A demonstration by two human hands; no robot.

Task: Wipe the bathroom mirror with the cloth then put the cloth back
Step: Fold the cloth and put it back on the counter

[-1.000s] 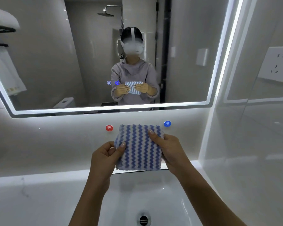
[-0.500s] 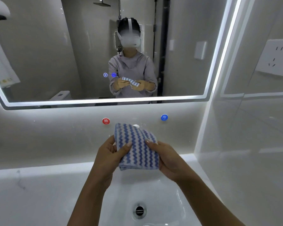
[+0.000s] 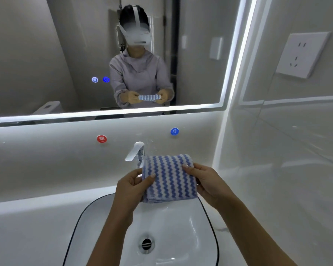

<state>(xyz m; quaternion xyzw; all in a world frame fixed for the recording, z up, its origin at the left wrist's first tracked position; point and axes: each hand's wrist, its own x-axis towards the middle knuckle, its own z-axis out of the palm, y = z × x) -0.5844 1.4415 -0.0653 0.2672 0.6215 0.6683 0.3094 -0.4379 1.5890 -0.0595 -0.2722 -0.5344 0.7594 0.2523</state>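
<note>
- Looking at the mirror (image 3: 37, 54) first: nothing touches the glass and I can't spot wipe marks either way, so my guess is the wiping hasn't started yet.
- The sink (image 3: 79, 217) is now right under the action. A second ago the cloth was up by the wall, spread flat, and it has since dropped to sit over the basin, just in front of the faucet (image 3: 135, 150).
- The cloth (image 3: 169, 179) went from one open sheet to a folded, thicker pad, which reads to me as getting a wiping pad ready.
- Left hand (image 3: 132, 189) grips the cloth's left edge, thumb on top and fingers tucked under.
- Right hand (image 3: 206, 181) pinches the right edge, fingertips (image 3: 186, 167) pressing on the top face.
</note>
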